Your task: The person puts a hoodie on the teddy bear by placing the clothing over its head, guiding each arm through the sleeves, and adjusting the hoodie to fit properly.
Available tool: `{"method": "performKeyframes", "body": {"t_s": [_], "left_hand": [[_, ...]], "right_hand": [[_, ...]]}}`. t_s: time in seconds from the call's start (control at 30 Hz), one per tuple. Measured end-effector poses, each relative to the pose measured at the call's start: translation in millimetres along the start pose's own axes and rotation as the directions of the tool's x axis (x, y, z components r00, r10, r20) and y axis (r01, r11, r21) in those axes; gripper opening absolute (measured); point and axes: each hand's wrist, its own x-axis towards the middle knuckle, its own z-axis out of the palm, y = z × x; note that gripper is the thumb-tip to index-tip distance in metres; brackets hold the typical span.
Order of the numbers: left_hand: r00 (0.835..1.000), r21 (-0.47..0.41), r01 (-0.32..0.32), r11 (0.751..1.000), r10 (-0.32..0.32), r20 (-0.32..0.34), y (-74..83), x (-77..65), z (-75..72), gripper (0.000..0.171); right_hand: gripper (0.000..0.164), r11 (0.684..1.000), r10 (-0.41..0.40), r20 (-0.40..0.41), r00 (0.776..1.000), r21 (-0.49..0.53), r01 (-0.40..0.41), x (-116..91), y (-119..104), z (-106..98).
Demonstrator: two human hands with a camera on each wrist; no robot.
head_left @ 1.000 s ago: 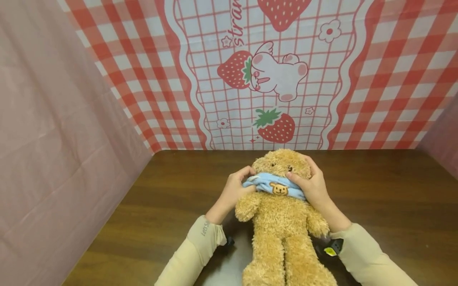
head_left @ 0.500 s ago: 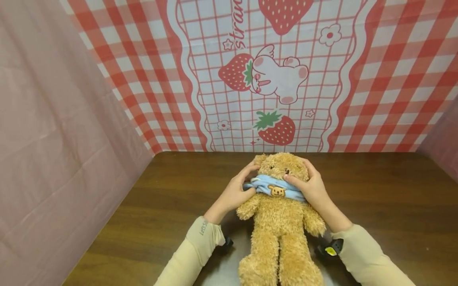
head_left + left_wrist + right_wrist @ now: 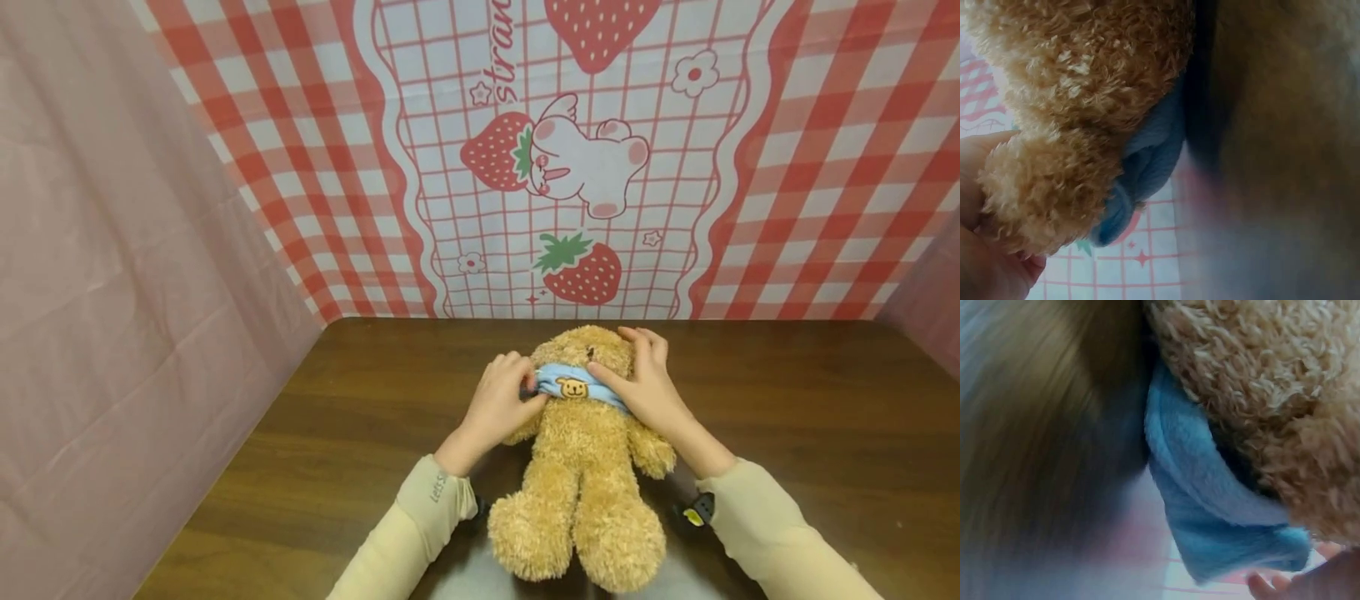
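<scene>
A golden-brown, curly-furred plush teddy bear is on the table in front of the wearer, its feet nearest the wearer and its head toward the back wall. Around its neck, just under its muzzle, is a light-blue soft cloth band with a small yellow animal-face patch.

The person's left hand pinches the band's left end between curled fingers and thumb, and partly hides the bear's arm on that side. The right hand covers the band's right end, thumb across its upper edge and fingers along the head; I cannot tell whether it grasps cloth or fur. In both wrist views a large, blurred brown shape blocks about half the scene.

Cream long sleeves come in from the bottom, and a black wrist device with a yellow-green mark sits at the right cuff. All around is a dark brown wood-grain table. Behind stands a red-and-white checked fabric backdrop printed with strawberries, flowers and a white cartoon animal turned sideways. Pale pink curtain fabric hangs at the left, with more at the right edge.
</scene>
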Motion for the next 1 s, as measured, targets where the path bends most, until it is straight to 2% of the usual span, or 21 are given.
{"method": "performKeyframes", "body": {"t_s": [0.07, 0.13, 0.2, 0.27, 0.33, 0.43, 0.53, 0.67, 0.77, 0.87, 1.0], "left_hand": [[0.999, 0.051, -0.031, 0.998, 0.032, -0.012, 0.4, -0.4, 1.2, 0.022], [1.0, 0.045, -0.027, 0.999, 0.027, 0.003, 0.6, -1.2, 2.2, 0.015], [1.0, 0.01, -0.003, 1.0, 0.003, 0.029, 1.0, -1.3, 2.8, 0.013], [0.998, -0.022, 0.021, 1.0, -0.02, 0.053, 1.7, -1.2, 3.7, 0.015], [0.996, -0.056, 0.052, 0.997, -0.048, 0.078, 3.6, -0.7, 4.5, 0.022], [0.989, -0.088, 0.103, 0.991, -0.092, 0.113, 6.6, -1.1, 6.3, 0.027], [0.985, -0.103, 0.136, 0.985, -0.123, 0.117, 8.8, -2.0, 8.8, 0.02], [0.99, -0.104, 0.123, 0.987, -0.115, 0.078, 10.6, -2.6, 13.4, 0.006], [0.993, -0.109, 0.113, 0.988, -0.11, 0.038, 13.0, -3.0, 15.5, 0.004], [0.991, -0.109, 0.131, 0.985, -0.131, 0.006, 14.9, -3.7, 16.3, 0.01], [0.99, -0.077, 0.137, 0.988, -0.139, -0.015, 15.4, -4.3, 17.1, 0.015]], "right_hand": [[0.06, 0.99, -0.125, -0.123, 0.984, -0.076, 0.116, -5.7, -3.5, -0.8], [0.04, 0.949, -0.284, -0.208, 0.936, -0.201, 0.243, -12.1, -6.6, -2.3], [0.024, 0.881, -0.418, -0.221, 0.881, -0.334, 0.334, -18.4, -8.6, -3.5], [0.017, 0.832, -0.478, -0.171, 0.862, -0.404, 0.381, -23.1, -9.3, -4.6], [0.015, 0.818, -0.472, -0.108, 0.875, -0.424, 0.389, -25.7, -8.6, -5.4], [0.013, 0.845, -0.419, -0.057, 0.906, -0.391, 0.366, -27.1, -6.0, -5.6], [0.011, 0.851, -0.413, -0.057, 0.909, -0.38, 0.363, -26.8, -3.3, -4.2], [0.005, 0.858, -0.394, -0.062, 0.917, -0.383, 0.343, -26.7, -3.5, -1.0], [0.004, 0.892, -0.329, -0.066, 0.942, -0.35, 0.287, -27.9, -5.2, 0.2], [0.006, 0.933, -0.252, -0.059, 0.966, -0.279, 0.226, -29.2, -7.1, -0.2], [0.013, 0.974, -0.156, 0.003, 0.988, -0.163, 0.154, -28.1, -8.8, -2.3]]}}
